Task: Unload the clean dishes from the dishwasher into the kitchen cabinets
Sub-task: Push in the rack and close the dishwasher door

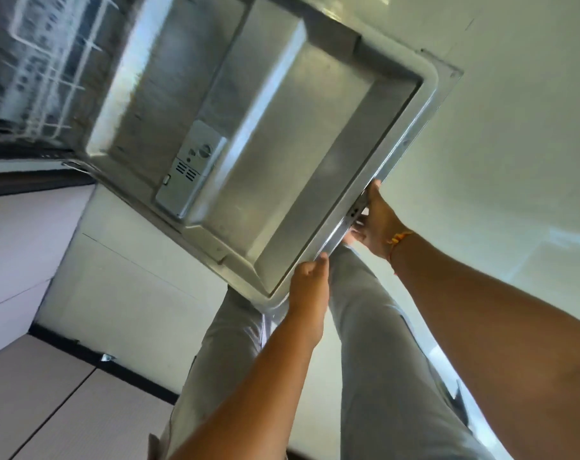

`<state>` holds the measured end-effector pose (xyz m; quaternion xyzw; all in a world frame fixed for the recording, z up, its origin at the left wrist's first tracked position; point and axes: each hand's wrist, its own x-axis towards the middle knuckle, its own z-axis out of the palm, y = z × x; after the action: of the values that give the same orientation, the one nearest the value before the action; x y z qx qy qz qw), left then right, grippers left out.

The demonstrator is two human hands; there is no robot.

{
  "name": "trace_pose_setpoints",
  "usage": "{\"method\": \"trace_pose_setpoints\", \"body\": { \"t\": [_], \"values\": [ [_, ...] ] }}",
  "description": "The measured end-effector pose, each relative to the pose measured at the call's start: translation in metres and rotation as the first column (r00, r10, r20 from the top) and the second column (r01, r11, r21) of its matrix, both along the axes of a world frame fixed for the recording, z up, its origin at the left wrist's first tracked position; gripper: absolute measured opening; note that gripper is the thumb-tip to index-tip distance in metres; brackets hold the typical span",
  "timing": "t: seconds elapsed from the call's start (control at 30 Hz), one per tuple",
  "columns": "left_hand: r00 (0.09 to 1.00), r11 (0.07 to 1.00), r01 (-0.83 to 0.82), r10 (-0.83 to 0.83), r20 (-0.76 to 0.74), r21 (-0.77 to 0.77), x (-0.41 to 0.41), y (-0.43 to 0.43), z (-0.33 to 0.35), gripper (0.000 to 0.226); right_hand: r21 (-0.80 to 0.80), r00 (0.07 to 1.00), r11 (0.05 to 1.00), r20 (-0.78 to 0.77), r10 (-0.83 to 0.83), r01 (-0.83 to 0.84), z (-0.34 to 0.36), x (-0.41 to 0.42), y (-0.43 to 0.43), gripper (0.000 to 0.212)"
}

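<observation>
The dishwasher door (282,144) is gripped at its 5 o'clock edge by curled fingers of the left hand (310,283) and right hand (376,224); it should be moved slowly.

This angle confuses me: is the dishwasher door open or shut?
Open. The dishwasher door shows its inner face with the detergent dispenser; left hand and right hand grip its edge.

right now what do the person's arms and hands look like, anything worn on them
No sleeves or gloves show on either arm. The right hand has a thin orange and yellow thread band tied round its wrist. The left hand shows no band or ring.
</observation>
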<state>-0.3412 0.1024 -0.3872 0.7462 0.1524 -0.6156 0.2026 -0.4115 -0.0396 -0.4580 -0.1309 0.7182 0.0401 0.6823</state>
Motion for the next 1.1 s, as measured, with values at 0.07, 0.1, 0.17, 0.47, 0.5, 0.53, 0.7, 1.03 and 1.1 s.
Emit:
{"method": "trace_pose_setpoints", "body": {
  "t": [0.07, 0.1, 0.17, 0.47, 0.5, 0.53, 0.7, 1.03, 1.1],
  "values": [
    [0.932, 0.957, 0.281, -0.252, 0.261, -0.078, 0.000, 0.005, 0.038, 0.037, -0.060, 0.997, 0.995, 0.011, 0.082, -0.081, 0.049, 0.009, -0.004, 0.071],
    [0.879, 0.920, 0.381, -0.331, 0.343, -0.088, 0.001, 0.008, 0.055, 0.040, -0.077, 0.993, 0.991, 0.027, 0.113, -0.110, 0.070, 0.013, -0.005, 0.063],
    [0.728, 0.819, 0.572, -0.486, 0.484, -0.037, 0.009, 0.013, 0.094, 0.052, -0.123, 0.981, 0.975, 0.034, 0.191, -0.185, 0.121, 0.029, -0.005, 0.057],
    [0.155, 0.623, 0.695, -0.619, 0.770, 0.360, 0.107, 0.007, 0.217, 0.079, -0.433, 0.797, 0.743, 0.084, 0.598, -0.511, 0.283, 0.134, -0.020, 0.047],
    [0.123, 0.630, 0.678, -0.605, 0.787, 0.379, 0.122, 0.007, 0.228, 0.078, -0.462, 0.768, 0.711, 0.094, 0.634, -0.530, 0.294, 0.146, -0.022, 0.043],
    [0.090, 0.637, 0.658, -0.596, 0.798, 0.402, 0.137, 0.007, 0.239, 0.076, -0.491, 0.740, 0.683, 0.108, 0.664, -0.540, 0.301, 0.157, -0.024, 0.039],
    [0.022, 0.687, 0.573, -0.557, 0.830, 0.446, 0.202, -0.001, 0.284, 0.071, -0.636, 0.569, 0.452, 0.024, 0.822, -0.626, 0.338, 0.221, -0.038, 0.032],
    [-0.126, 0.664, 0.584, -0.493, 0.861, 0.466, 0.323, 0.006, 0.336, 0.074, -0.528, 0.135, -0.532, -0.782, 0.608, -0.662, 0.402, 0.336, -0.064, 0.023],
    [-0.159, 0.673, 0.567, -0.476, 0.865, 0.474, 0.337, 0.008, 0.340, 0.081, -0.420, 0.127, -0.713, -0.895, 0.427, -0.562, 0.410, 0.353, -0.070, 0.039]
  ]
}}
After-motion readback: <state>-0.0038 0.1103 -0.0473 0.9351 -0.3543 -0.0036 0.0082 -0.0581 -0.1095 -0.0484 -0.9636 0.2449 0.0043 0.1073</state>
